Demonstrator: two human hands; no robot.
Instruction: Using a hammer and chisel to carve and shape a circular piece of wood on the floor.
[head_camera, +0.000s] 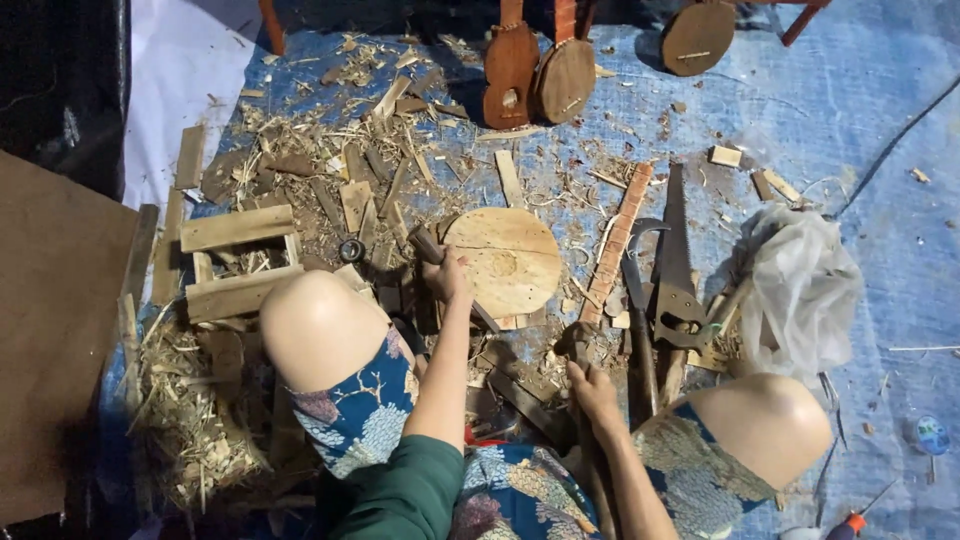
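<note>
I sit on a blue tarp with both knees raised. My left hand grips a wooden piece at the left edge of a round wooden disc lying flat in front of me. Lower down, my right hand is closed around the dark wooden handle of a tool whose head points toward the disc. Wood scraps lie between my legs.
A hand saw and a curved blade lie right of the disc, beside a fretted neck strip. A crumpled plastic bag sits further right. Small stringed-instrument bodies stand at the back. Shavings and planks cover the left.
</note>
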